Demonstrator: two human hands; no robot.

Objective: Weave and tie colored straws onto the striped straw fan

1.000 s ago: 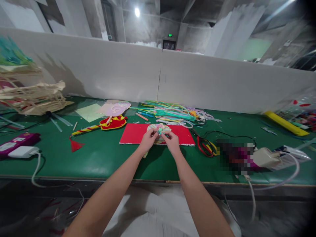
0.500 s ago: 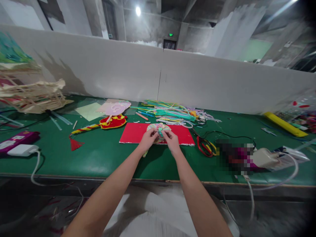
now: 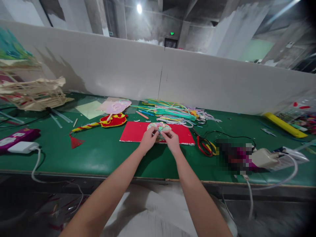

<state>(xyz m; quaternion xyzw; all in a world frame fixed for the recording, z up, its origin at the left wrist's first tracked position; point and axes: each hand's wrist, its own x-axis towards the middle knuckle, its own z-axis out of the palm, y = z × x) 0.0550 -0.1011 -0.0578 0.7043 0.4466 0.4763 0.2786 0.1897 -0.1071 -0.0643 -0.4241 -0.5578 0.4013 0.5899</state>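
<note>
My left hand (image 3: 148, 140) and my right hand (image 3: 171, 139) meet over a small round pastel craft piece (image 3: 159, 127) that lies on a red sheet (image 3: 134, 131) on the green table (image 3: 103, 158). Both hands have their fingertips pinched together at a tiny pale green bit on the piece's near edge. What exactly sits between the fingertips is too small to make out.
A pile of coloured strips (image 3: 170, 113) lies behind the red sheet. A red and yellow ornament with a tassel (image 3: 110, 121) is to the left, a purple power strip (image 3: 17, 136) at far left. Red and yellow cables (image 3: 204, 146) and a glue gun (image 3: 264, 158) lie right. A white partition (image 3: 160, 79) backs the table.
Almost nothing differs; my hands stay pinched at the same spot on the round piece, and the view has shifted slightly.
</note>
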